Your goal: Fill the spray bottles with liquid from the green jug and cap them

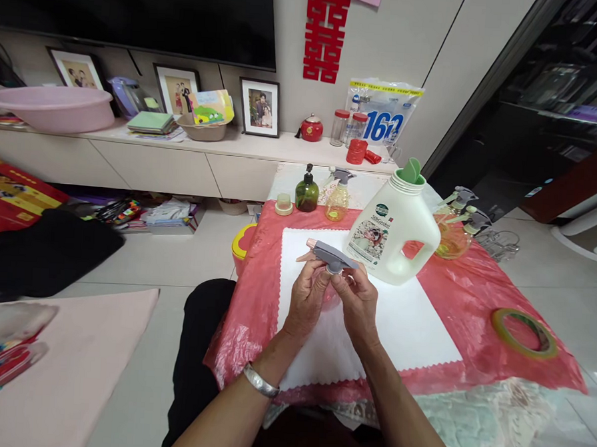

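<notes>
Both my hands meet over a white cloth (pixel 413 323) on the red-covered table (pixel 474 306). My left hand (pixel 307 301) and my right hand (pixel 357 300) are closed around a small pinkish spray bottle (pixel 329 293), mostly hidden by the fingers. Its grey trigger spray head (pixel 329 255) sticks out above them, nozzle pointing left. A large white detergent jug (pixel 395 232) with a green spout stands just behind my right hand.
A dark green pump bottle (pixel 307 192), a yellow spray bottle (pixel 338 197) and a small cap (pixel 283 204) stand at the table's far edge. More spray bottles (pixel 459 222) sit at the far right. A tape roll (pixel 524 333) lies near the right edge.
</notes>
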The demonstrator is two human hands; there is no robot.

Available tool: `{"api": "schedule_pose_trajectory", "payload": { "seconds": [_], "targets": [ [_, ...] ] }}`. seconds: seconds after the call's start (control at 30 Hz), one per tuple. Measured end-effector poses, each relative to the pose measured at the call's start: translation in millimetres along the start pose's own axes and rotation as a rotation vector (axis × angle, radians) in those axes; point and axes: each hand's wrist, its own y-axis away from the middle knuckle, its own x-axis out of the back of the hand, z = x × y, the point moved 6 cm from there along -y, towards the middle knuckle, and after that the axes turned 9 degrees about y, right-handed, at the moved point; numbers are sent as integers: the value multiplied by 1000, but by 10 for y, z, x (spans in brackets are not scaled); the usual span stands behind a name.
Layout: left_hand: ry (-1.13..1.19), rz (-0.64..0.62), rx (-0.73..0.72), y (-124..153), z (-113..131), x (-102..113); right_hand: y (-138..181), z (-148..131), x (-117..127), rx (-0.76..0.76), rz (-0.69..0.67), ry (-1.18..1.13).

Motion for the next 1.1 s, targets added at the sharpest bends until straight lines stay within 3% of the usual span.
{"api": "schedule_pose_trajectory", "payload": {
  "seconds": [0.3, 0.73, 0.87, 1.0, 1.1],
  "targets": [
    [-62, 10, -24, -5, 9, 3, -62, -64, 55, 2, -119, 12],
    [-112, 39, -86, 46, 172, -41, 25, -56, 18, 45, 80, 80],
    [-268, 22, -91, 48, 300, -136, 64, -47, 11, 67, 131, 97],
    [-387, 87, -46, 30, 353, -183, 91, -39, 1, 90, 165, 133],
    [-343, 167, 9, 30, 326, -176, 99, -45, -4, 114, 186, 164]
  ]
}}
